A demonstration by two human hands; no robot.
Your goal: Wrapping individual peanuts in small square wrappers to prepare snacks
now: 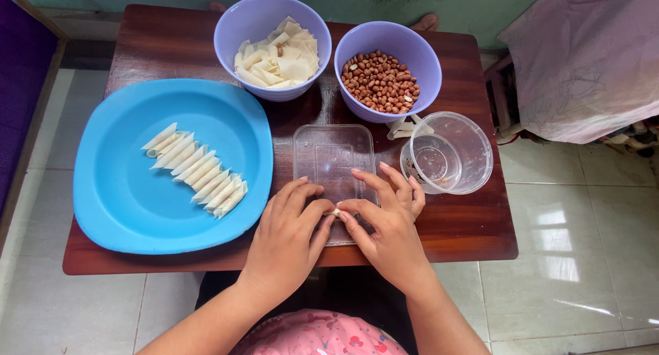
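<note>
We pinch a tiny wrapper piece point(336, 211) with our left hand point(288, 235) and right hand point(384, 225) over the clear lid point(333, 156) (near the table edge point(453, 249)).

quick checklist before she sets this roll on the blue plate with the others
1. Roll pinched between left hand and right hand: ok, a pale bit shows at the fingertips.
2. Roll fully closed: cannot tell, fingers cover it.
3. Free room on the blue plate: ok, bare area around the row of finished rolls.
4. Wrappers left in the bowl: ok.
5. Peanuts left in the second bowl: ok.
6. Clear tray under the hands flat on the table: ok.
</note>
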